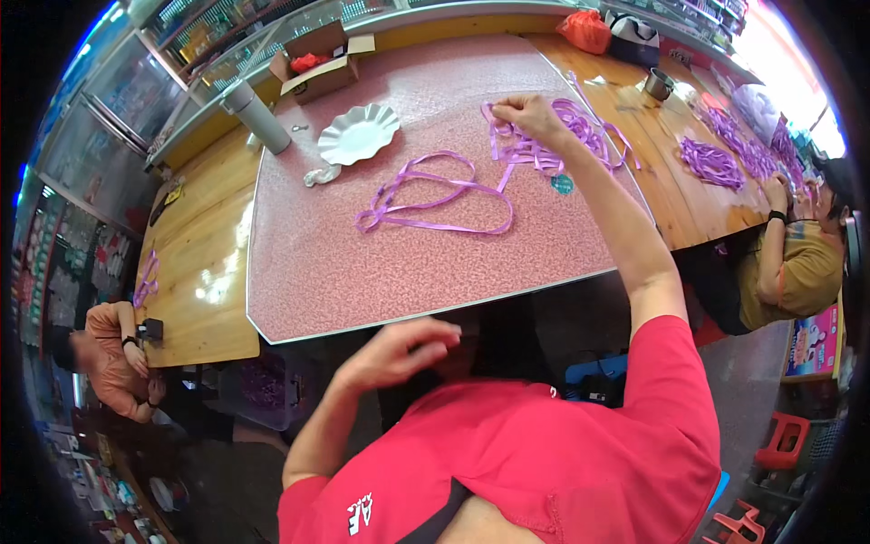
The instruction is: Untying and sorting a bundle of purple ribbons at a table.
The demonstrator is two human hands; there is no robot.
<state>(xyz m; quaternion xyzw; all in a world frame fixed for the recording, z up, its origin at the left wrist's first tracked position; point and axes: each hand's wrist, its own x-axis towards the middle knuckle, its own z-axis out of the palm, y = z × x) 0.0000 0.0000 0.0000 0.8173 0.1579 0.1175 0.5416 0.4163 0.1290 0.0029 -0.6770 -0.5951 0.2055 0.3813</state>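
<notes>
My right hand (pixel 533 120) reaches out over the far right of the pink table, its fingers closed in a pinch. A purple strap (pixel 492 145) runs down from the fingertips, beside a heap of purple straps (pixel 580 131). Nearer the table's middle lies a loose looped strap (pixel 453 227), and one end of it leads toward the heap. My left hand (pixel 399 352) hovers in front of the near table edge, fingers loosely bent and apart, holding nothing. A small teal round piece (pixel 562 185) rests close to my right forearm.
A white scalloped plate (pixel 359 134), a grey tumbler (pixel 256 116) and an open cardboard box (pixel 322 65) stand at the far left. More purple strap bundles (pixel 711 163) and a metal cup (pixel 660 84) are on the right wooden table. One person sits at each side.
</notes>
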